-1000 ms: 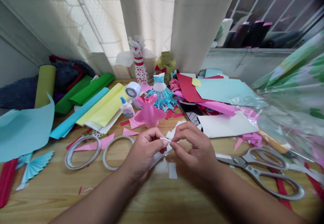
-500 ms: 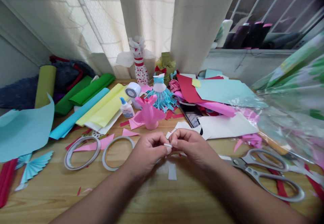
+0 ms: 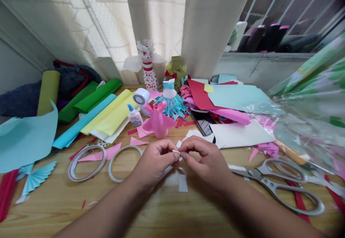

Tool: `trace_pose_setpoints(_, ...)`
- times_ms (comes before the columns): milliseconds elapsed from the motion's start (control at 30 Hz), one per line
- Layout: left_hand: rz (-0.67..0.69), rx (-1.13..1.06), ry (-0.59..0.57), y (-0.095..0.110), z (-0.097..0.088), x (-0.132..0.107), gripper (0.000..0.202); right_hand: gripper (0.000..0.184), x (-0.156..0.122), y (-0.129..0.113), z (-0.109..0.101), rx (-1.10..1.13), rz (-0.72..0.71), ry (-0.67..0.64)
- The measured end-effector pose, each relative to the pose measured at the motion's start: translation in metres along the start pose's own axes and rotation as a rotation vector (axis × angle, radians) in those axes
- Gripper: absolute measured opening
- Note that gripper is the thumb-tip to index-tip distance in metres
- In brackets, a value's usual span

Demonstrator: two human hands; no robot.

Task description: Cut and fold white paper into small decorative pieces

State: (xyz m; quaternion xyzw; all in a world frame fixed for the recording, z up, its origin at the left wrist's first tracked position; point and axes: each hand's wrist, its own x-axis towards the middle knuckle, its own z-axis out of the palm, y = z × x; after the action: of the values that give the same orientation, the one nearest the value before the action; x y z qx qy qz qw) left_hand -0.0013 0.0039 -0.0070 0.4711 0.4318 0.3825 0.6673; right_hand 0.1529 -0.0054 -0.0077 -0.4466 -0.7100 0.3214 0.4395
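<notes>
My left hand [image 3: 155, 162] and my right hand [image 3: 206, 159] meet above the wooden table [image 3: 151, 213], both pinched on a small white paper strip [image 3: 176, 152] held between the fingertips. More white paper hangs below my left fingers. A loose white paper scrap [image 3: 183, 182] lies on the table just under the hands. A pink paper dress figure [image 3: 158, 121] stands right behind them, with a blue fringed paper dress figure [image 3: 170, 101] further back.
Two tape rings [image 3: 86, 162] [image 3: 122, 162] lie to the left, large scissors [image 3: 280, 184] to the right. A glue bottle [image 3: 134, 115], a tape roll [image 3: 141, 96], coloured paper rolls [image 3: 102, 112], a phone [image 3: 203, 125] and stacked paper sheets [image 3: 239, 98] crowd the back. Clear wrap [image 3: 309, 116] fills the right.
My hands drew closer together and dropped slightly toward the table, still pinching the white strip. The phone behind my right hand came into view.
</notes>
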Motion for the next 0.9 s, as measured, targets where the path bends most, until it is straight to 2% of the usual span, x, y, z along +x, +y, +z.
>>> trace_pose_setpoints(67,0.001,0.019,-0.020,0.001,0.000,0.000,0.008,0.008,0.001,0.001,0.000,-0.018,0.018,0.017)
trace_pose_setpoints(133,0.015,0.074,-0.012,0.002,-0.001,0.000,0.006,0.007,0.001,0.002,0.000,0.015,0.105,0.019)
trace_pose_setpoints(233,0.106,0.229,0.064,0.004,-0.004,-0.001,0.005,0.005,0.002,0.006,-0.001,0.118,0.236,-0.011)
trace_pose_setpoints(300,0.173,0.311,0.100,0.003,-0.007,-0.002,0.007,0.004,0.002,0.008,0.000,0.144,0.243,-0.020)
trace_pose_setpoints(433,0.179,0.256,0.065,-0.003,-0.009,-0.001,0.022,0.008,0.000,0.010,0.002,0.022,0.103,0.021)
trace_pose_setpoints(600,0.044,0.038,-0.005,-0.005,-0.005,0.002,0.022,0.013,-0.001,0.010,0.005,-0.146,-0.143,0.026)
trace_pose_setpoints(667,0.023,0.019,-0.001,-0.005,-0.004,0.002,0.019,0.014,-0.001,0.010,0.005,-0.178,-0.177,0.016)
trace_pose_setpoints(800,0.025,0.032,0.036,-0.002,-0.003,0.002,0.016,0.013,-0.001,0.012,0.006,-0.217,-0.151,0.008)
trace_pose_setpoints(900,0.017,0.022,0.009,-0.001,-0.003,0.002,0.017,0.012,-0.001,0.014,0.007,-0.237,-0.160,0.023)
